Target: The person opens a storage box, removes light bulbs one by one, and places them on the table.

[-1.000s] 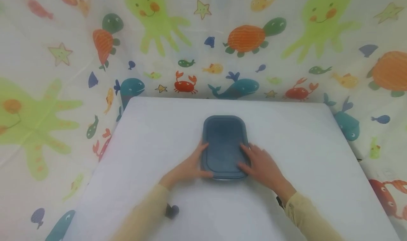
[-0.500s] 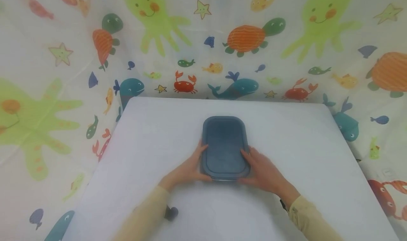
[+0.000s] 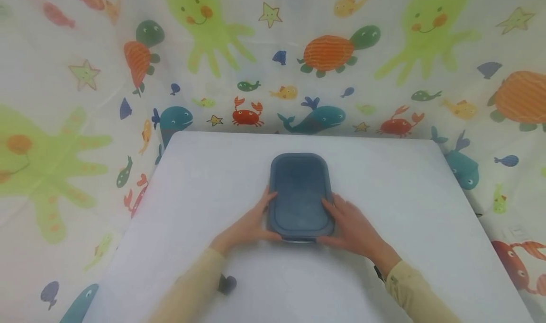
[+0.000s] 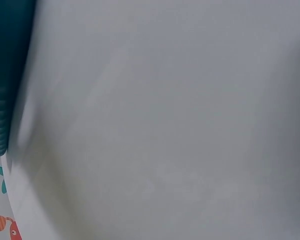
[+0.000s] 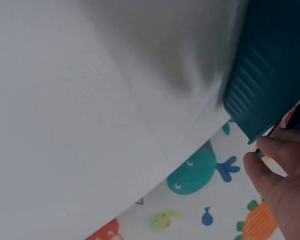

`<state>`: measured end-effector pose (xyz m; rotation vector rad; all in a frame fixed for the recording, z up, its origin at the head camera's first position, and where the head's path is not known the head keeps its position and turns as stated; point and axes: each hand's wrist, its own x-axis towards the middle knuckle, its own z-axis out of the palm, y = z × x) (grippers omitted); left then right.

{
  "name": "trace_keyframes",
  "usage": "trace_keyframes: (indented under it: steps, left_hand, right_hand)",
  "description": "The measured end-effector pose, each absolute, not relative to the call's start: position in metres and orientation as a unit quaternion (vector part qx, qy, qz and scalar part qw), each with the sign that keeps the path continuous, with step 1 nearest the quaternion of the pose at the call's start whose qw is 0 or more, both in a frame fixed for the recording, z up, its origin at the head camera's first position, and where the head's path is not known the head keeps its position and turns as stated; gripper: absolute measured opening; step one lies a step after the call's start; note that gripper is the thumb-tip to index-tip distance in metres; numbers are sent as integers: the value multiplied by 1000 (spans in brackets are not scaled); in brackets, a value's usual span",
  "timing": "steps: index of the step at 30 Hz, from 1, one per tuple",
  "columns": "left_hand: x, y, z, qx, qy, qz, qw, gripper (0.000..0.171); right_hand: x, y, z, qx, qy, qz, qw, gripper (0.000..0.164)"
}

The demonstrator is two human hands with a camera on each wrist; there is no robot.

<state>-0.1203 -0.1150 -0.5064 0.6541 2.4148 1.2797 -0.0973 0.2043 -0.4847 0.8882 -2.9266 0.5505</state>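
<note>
A dark blue-teal rectangular food container (image 3: pixel 300 195) with rounded corners and a flat lid stands on the white table, between both hands. The left hand (image 3: pixel 255 219) grips its left side, fingers along the edge and thumb at the near left corner. On the right side the right hand (image 3: pixel 354 223) holds it, one finger over the lid's rim, thumb at the near edge. In the right wrist view, curled fingers of the right hand (image 5: pixel 285 165) meet the rim of the ribbed container (image 5: pixel 270 70). The left wrist view shows the container's ribbed wall (image 4: pixel 5 85); the left hand is out of it.
The white table (image 3: pixel 204 171) extends around the container. A curtain printed with sea animals (image 3: pixel 264 39) hangs behind and at both sides. A small dark device (image 3: pixel 227 284) shows beside the left sleeve.
The right thumb has moved off the lid's top to the container's near edge. The right index finger has shifted slightly at the rim. The left hand keeps its grip almost unchanged.
</note>
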Motion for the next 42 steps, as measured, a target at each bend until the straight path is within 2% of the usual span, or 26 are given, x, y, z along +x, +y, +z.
trace_keyframes:
  steps: [11,20,28,42]
  left_hand:
    - [-132,-130,-503,230,849,449,156,125]
    - [-141,-155,-500,224,856,443,144,124]
    - [-147,-191,-498,200,867,430,153,113]
    - [-153,-248,-495,185,890,389,150,111]
  right_hand:
    - [-112,186,-475,299,-940,159,42,99]
    - [-128,162,-464,336,-926,145,87,94]
    - [-146,129,-454,373,-918,101,84,94]
    - [-166,71,-444,405,-911,36,69,91]
